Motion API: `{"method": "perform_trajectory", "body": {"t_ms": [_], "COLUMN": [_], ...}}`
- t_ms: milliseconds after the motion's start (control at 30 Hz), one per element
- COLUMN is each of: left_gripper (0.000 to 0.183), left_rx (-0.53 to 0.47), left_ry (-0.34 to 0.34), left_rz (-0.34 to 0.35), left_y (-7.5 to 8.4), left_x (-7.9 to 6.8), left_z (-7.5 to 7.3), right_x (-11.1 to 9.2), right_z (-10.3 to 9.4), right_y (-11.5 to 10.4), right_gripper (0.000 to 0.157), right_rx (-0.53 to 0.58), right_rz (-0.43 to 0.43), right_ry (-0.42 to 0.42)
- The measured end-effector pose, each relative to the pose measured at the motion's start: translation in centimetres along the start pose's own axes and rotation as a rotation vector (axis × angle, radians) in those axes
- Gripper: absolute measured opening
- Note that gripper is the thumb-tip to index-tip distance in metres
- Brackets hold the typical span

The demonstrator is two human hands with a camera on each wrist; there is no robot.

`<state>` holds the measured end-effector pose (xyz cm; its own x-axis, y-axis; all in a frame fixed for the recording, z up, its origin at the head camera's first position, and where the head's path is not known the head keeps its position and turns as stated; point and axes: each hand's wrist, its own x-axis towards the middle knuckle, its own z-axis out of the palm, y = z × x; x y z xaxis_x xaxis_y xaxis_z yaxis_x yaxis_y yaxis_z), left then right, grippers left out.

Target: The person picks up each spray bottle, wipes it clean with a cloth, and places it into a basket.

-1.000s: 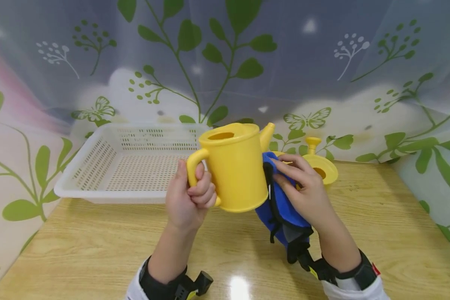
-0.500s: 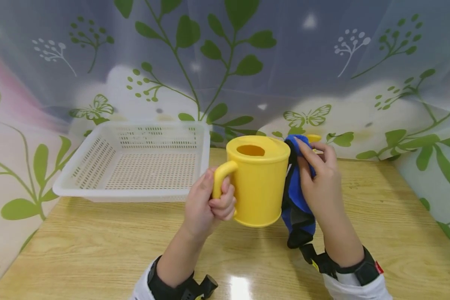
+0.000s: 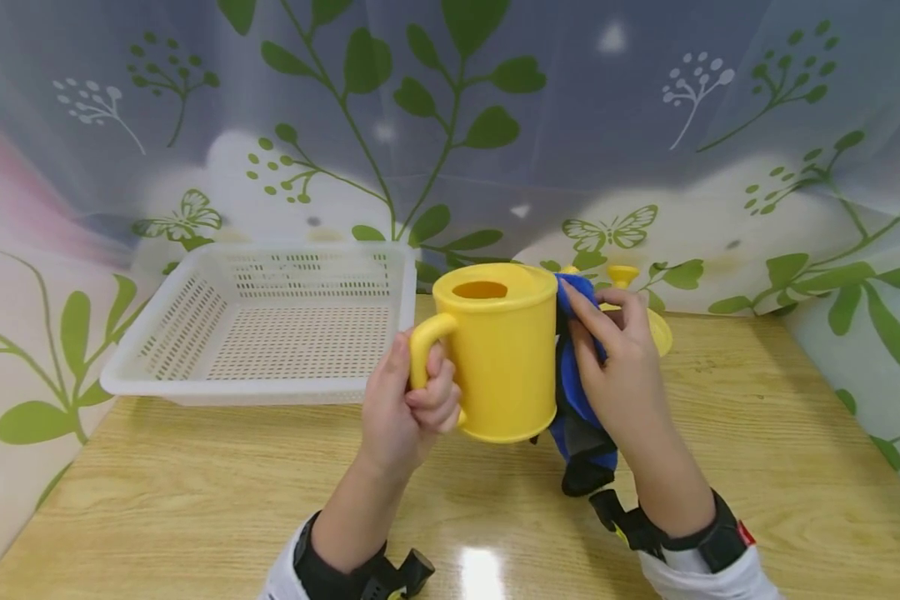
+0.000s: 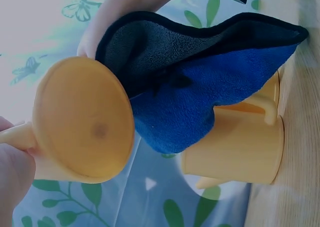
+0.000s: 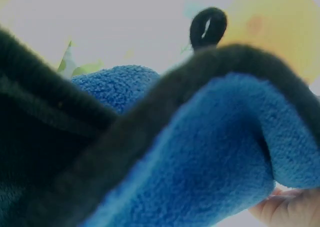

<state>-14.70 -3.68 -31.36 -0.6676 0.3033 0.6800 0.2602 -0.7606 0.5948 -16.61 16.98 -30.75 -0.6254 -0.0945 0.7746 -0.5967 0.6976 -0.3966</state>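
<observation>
A can (image 3: pixel 504 367) is gripped by the left hand (image 3: pixel 405 404) (basket (image 3: pixel 247 387) beyond), a cloth (image 4: pixel 200 94) by the right hand (image 3: pixel 625 362), half-hiding more cans (image 4: pixel 232 149).

Leaf-print backdrop (image 3: pixel 585 150), probably fabric, behind table (image 3: pixel 195 500)

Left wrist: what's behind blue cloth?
A yellow watering can on the table, another yellow piece beside its handle. The cloth hides part of the can; anything fully covered can't be seen.
</observation>
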Motion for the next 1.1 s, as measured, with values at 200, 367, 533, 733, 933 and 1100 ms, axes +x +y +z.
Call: {"method": "perform_trajectory", "body": {"t_ms": [200,367,533,733,933,1100], "left_gripper": [0.040,0.042,0.045,0.049,0.048,0.040], "left_rx": [-0.065,-0.126,-0.181,-0.265,-0.243,-0.101], "left_ry": [0.101,0.176,0.219,0.247,0.149,-0.008], "left_rz": [0.025,0.039,0.043,0.083,0.055,0.001], "left_y": [0.0,0.2,0.7,1.8,1.8,1.0], "left_x": [0.1,0.3,0.5,0.1,-0.1,0.1], "left_z": [0.0,-0.2,-0.6,-1.4,-1.6,-1.2], "right_x": [-0.3,-0.4,-0.4,-0.3,-0.4,-0.3], "right_z": [0.4,0.1,-0.7,-0.5,0.6,0.3], "right_y": [-0.1,0.0,0.1,0.0,0.2,0.3], "right_gripper": [0.032,0.029,0.030,0.030,0.033,0.030], "right_rx": [0.046,0.107,0.145,0.168,0.179,0.102], "right_rz": [-0.023,-0.050,-0.017,-0.021,-0.099,-0.072], "right_ry": [-0.007,-0.050,-0.188,-0.344,-0.200,-0.059]}}
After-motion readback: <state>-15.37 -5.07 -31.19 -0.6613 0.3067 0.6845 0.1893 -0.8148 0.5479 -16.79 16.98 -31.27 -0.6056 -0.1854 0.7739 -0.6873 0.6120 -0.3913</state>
